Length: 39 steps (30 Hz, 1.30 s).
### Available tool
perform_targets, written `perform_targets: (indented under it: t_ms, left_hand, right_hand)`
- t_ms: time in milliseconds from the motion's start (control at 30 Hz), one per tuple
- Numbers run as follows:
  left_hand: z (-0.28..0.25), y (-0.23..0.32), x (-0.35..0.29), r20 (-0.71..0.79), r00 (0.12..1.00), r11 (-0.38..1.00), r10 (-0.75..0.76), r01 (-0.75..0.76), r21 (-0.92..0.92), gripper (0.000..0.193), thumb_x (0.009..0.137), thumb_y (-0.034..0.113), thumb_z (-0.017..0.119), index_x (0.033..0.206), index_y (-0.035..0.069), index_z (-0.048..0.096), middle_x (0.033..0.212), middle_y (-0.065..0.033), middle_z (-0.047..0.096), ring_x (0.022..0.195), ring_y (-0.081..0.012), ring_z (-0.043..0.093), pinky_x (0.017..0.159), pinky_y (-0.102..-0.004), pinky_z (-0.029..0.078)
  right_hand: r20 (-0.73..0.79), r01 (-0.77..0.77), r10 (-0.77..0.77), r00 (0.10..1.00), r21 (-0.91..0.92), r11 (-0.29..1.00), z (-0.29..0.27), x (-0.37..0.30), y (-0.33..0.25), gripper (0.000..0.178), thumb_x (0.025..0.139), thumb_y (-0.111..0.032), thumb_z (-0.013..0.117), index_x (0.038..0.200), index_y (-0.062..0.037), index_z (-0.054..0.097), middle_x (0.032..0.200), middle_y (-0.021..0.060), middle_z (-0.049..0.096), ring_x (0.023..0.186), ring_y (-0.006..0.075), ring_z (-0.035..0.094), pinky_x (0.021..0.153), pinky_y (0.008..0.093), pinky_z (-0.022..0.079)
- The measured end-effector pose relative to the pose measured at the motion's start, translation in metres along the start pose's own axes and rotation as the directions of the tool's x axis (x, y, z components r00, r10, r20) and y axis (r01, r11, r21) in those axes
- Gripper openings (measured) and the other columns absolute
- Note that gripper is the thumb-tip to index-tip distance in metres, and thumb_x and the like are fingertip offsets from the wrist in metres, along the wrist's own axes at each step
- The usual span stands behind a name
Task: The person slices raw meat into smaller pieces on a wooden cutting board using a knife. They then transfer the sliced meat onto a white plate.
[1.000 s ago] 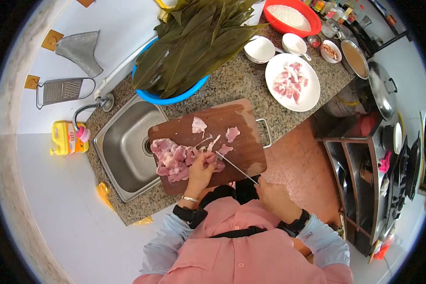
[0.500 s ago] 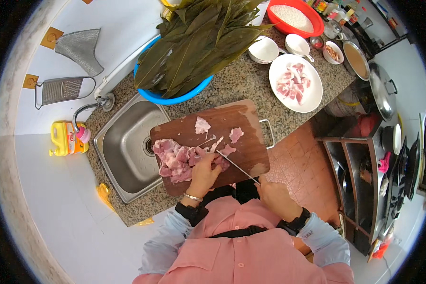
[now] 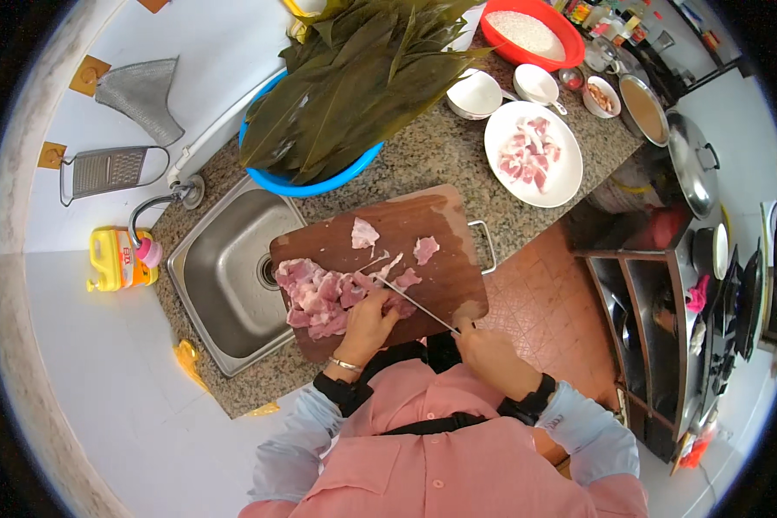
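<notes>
A brown wooden cutting board (image 3: 453,281) with a metal handle lies partly over the sink. On its left side is a heap of raw meat chunks (image 3: 315,293). My left hand (image 3: 369,324), fingers bent and pressed together, holds a piece of raw meat (image 3: 399,304) at the heap's right edge. My right hand (image 3: 492,356) is closed round the handle of a knife (image 3: 419,305). The blade slants up and left across the meat just beyond my left fingertips. Two separate meat pieces, a pale one (image 3: 364,233) and a pinker one (image 3: 426,249), lie farther up the board.
A steel sink (image 3: 220,259) is at the left under a faucet (image 3: 151,200). Behind the board, a blue basin (image 3: 328,184) holds long green leaves (image 3: 345,95). A white plate of sliced meat (image 3: 557,186), small bowls and a red basin of white grains (image 3: 570,52) stand far right.
The knife and my right hand have shifted slightly left over the board. My left hand stays at the meat. The whole view has moved a little.
</notes>
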<state>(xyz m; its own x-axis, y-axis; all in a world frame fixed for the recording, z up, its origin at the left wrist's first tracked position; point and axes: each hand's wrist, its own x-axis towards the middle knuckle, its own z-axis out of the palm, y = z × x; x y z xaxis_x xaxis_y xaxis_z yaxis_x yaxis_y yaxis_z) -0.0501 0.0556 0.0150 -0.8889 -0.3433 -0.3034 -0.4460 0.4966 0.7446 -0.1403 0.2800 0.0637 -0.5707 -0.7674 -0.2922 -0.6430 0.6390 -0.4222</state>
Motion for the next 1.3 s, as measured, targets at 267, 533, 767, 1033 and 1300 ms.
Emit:
perform_targets:
  t_ms: [267, 533, 767, 1033, 1300]
  left_hand:
    - [-0.006, -0.009, -0.004, -0.027, 0.997, 0.967, 0.070, -0.074, -0.245, 0.016, 0.083, 0.007, 0.059, 0.097, 0.001, 0.065, 0.084, -0.0115, 0.067, 0.077, -0.0253, 0.065, 0.069, -0.0354, 0.051]
    - [-0.058, -0.009, -0.016, 0.137, 0.950, 0.348, -0.280, 0.233, -0.908, 0.041, 0.091, 0.000, 0.048, 0.131, 0.006, 0.049, 0.109, -0.0080, 0.062, 0.097, -0.0211, 0.065, 0.072, -0.0304, 0.056]
    - [-0.062, 0.011, -0.019, 0.297, 0.951, -0.027, -0.088, 0.296, -0.955, 0.053, 0.093, 0.007, 0.049, 0.144, 0.010, 0.037, 0.130, -0.0096, 0.056, 0.117, -0.0277, 0.057, 0.087, -0.0387, 0.054]
    - [-0.029, -0.005, -0.018, 0.364, 0.897, 0.328, -0.252, 0.433, -0.840, 0.043, 0.097, 0.013, 0.050, 0.139, 0.005, 0.044, 0.124, -0.0104, 0.058, 0.109, -0.0250, 0.061, 0.085, -0.0366, 0.054]
    - [-0.046, -0.002, -0.045, 0.126, 0.906, 0.508, -0.403, 0.336, -0.793, 0.033, 0.095, 0.009, 0.052, 0.127, 0.003, 0.055, 0.110, -0.0064, 0.063, 0.097, -0.0141, 0.062, 0.081, -0.0278, 0.053]
  right_hand:
    - [0.035, 0.052, -0.054, 0.998, 0.053, 0.997, -0.002, 0.023, -0.012, 0.014, 0.089, -0.015, 0.053, 0.091, -0.0021, 0.048, 0.062, 0.0199, 0.063, 0.056, 0.0367, 0.065, 0.048, 0.0469, 0.050]
    - [0.159, -0.025, 0.008, 0.987, 0.104, 0.994, -0.019, 0.000, 0.006, 0.018, 0.093, -0.019, 0.052, 0.093, -0.0018, 0.049, 0.066, 0.0225, 0.063, 0.064, 0.0409, 0.064, 0.055, 0.0501, 0.050]
    - [0.032, -0.144, 0.141, 0.990, 0.219, 0.965, -0.013, 0.000, 0.014, 0.022, 0.095, -0.023, 0.053, 0.104, -0.0022, 0.051, 0.071, 0.0247, 0.063, 0.067, 0.0438, 0.063, 0.057, 0.0531, 0.049]
    - [0.017, -0.165, 0.165, 0.986, 0.240, 0.957, -0.011, -0.008, 0.025, 0.021, 0.095, -0.023, 0.054, 0.098, -0.0028, 0.050, 0.070, 0.0258, 0.063, 0.064, 0.0448, 0.062, 0.056, 0.0536, 0.048]
    - [0.014, -0.077, 0.076, 0.997, 0.174, 0.982, -0.017, -0.011, 0.015, 0.023, 0.095, -0.027, 0.053, 0.092, -0.0034, 0.050, 0.063, 0.0220, 0.062, 0.060, 0.0424, 0.062, 0.052, 0.0518, 0.048]
